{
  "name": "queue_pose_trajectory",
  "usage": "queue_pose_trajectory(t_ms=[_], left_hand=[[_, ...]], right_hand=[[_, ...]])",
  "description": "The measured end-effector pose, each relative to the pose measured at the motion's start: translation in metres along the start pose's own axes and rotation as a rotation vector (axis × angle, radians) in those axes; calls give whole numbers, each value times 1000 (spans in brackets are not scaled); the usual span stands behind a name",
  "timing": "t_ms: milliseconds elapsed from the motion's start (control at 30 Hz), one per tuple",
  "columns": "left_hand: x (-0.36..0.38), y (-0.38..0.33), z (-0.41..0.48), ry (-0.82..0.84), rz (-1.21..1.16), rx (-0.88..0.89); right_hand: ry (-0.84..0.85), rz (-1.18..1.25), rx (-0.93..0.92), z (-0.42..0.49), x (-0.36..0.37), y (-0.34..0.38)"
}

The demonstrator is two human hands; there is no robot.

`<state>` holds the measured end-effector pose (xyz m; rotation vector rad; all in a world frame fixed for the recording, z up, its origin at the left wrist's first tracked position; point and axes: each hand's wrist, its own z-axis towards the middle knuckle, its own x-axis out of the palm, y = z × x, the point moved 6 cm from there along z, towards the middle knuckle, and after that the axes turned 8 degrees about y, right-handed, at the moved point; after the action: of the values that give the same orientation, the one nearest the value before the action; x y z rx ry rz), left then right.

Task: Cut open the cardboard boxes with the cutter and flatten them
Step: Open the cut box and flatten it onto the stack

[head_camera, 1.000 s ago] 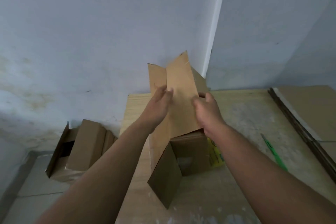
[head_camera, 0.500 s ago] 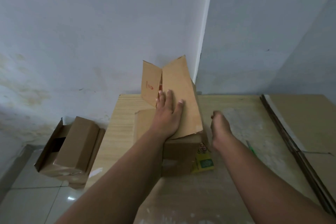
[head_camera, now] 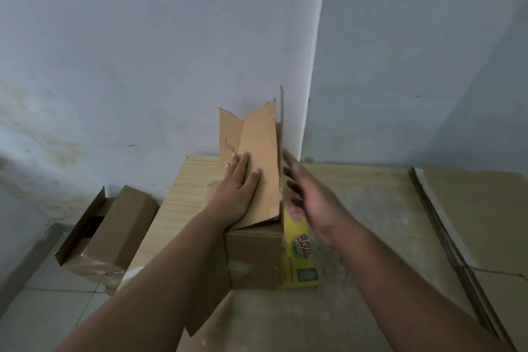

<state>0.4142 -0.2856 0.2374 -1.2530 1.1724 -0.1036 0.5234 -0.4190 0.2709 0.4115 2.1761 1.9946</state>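
A brown cardboard box with a yellow printed side stands on the wooden table, its top panels opened out. My left hand lies flat with straight fingers on the wide top flap, which leans back towards the wall. My right hand is open, fingers extended, just right of the flap's edge and above the yellow side; it is motion-blurred, and I cannot tell if it touches the box. The cutter is not in view.
An open cardboard box sits on the tiled floor left of the table. Flat cardboard sheets are stacked along the table's right side. Walls meet in a corner right behind the box.
The right hand has risen from beside the box, fingers loosely curled, to the flap's right edge and opened. The left hand stays pressed on the flap. The view shifted, and the green cutter is gone from view.
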Motion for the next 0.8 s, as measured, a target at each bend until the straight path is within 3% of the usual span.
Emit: queue_pose_trajectory(t_ms=[100, 200, 267, 367, 433, 533, 667, 800], left_hand=[[-7, -4, 1, -11, -197, -34], [-9, 4, 16, 93, -468, -102], [-18, -13, 7, 131, -518, -146], [-24, -30, 3, 143, -542, -135], [-29, -31, 1, 126, -548, -131], [-37, -26, -2, 106, -543, -143], [-49, -15, -3, 90, -539, -153], [-53, -12, -4, 83, -544, -160]], right_hand=[[53, -284, -34, 13, 28, -1], [59, -356, -35, 16, 40, -4], [76, -385, -62, 19, 43, -5], [55, -278, -77, 30, 33, -11], [-33, -71, -57, 41, 18, -20], [-138, 339, 178, 57, -5, -47], [55, 298, 333, 66, -14, -69], [93, 234, 241, 66, -27, -66]])
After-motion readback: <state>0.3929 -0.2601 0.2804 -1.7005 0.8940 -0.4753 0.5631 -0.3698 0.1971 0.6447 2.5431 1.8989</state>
